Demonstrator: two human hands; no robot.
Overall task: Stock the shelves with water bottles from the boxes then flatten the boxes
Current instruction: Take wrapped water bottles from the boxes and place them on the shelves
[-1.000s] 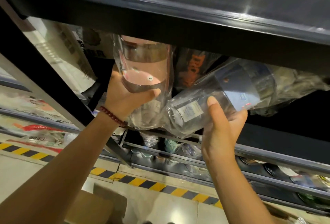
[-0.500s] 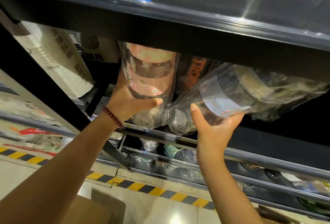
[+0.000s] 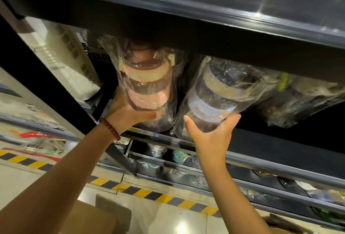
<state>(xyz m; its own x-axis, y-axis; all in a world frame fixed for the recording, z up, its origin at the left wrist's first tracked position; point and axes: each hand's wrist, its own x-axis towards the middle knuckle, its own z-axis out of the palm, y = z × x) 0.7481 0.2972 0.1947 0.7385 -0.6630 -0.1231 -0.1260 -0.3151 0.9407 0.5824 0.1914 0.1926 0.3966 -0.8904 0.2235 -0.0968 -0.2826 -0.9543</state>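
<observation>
Bottles within curled fingers

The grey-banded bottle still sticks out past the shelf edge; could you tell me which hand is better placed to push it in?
Probably the right hand: it already cups the grey-banded bottle from below. The left hand is holding the pink bottle.

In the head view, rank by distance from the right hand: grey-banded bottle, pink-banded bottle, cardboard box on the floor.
From the right hand:
1. Grey-banded bottle, gripped in it, on the shelf.
2. Pink-banded bottle, to its left, in the left hand.
3. Cardboard box, down on the floor, lower left.
</observation>
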